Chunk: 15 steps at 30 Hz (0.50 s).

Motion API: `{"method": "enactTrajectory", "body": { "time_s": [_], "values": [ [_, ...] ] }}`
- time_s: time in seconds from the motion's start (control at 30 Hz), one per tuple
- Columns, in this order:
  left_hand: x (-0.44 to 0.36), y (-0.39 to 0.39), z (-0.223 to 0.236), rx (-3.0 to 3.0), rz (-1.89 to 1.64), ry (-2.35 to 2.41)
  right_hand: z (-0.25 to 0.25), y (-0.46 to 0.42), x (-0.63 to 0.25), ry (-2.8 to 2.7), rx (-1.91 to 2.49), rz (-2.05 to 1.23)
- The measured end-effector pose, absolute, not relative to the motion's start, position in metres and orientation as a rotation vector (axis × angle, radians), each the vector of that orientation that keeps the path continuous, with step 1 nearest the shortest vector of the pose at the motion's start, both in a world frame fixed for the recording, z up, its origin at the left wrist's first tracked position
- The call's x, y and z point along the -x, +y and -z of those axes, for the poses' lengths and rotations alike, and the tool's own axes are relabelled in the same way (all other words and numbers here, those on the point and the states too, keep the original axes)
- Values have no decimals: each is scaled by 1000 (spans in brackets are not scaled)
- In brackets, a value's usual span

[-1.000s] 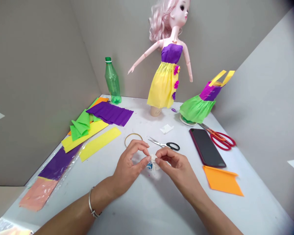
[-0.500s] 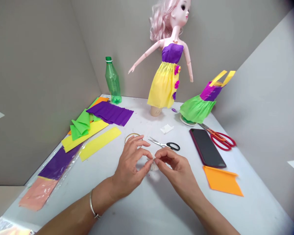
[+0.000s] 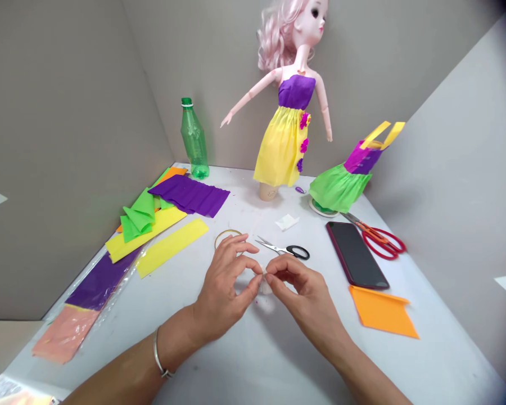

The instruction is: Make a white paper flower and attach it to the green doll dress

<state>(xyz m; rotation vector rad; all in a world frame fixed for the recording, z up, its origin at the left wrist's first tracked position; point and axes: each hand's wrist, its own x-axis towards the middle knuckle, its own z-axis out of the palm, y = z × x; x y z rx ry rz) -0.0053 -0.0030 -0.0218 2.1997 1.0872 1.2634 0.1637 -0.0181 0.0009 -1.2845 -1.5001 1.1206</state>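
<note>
Between my fingertips is a small whitish, thin piece (image 3: 265, 286), possibly paper or tissue; most of it hides behind the fingers. Thumb and forefinger of my left hand (image 3: 227, 284) pinch its left side, with the other fingers raised and curved. From the right, my right hand (image 3: 306, 292) pinches it too, its fingers curled in. Just beyond the hands lie small black-handled scissors (image 3: 296, 251), blades pointing left and slightly parted. A thin gold ring-shaped band (image 3: 219, 235) lies partly behind my left hand.
A doll (image 3: 278, 146) in a purple and yellow dress stands at the back, near a green bottle (image 3: 194, 140). Crepe paper (image 3: 189, 194) lies left. On the right are a green-skirted dress (image 3: 341, 185), red-handled scissors (image 3: 382, 243), a phone (image 3: 356, 256) and orange paper (image 3: 383, 312).
Both hands stay almost in place, still pinching. The whitish piece between the fingertips has shifted slightly and shows a little less spread. Everything else is the same.
</note>
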Motion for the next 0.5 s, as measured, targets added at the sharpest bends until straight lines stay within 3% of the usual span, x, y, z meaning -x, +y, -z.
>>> {"method": "enactTrajectory", "body": {
  "time_s": [0.5],
  "values": [
    [5,-3,23,-2075,-1217,1080,-2,-19,-163,-1431,1275,-1195]
  ]
}}
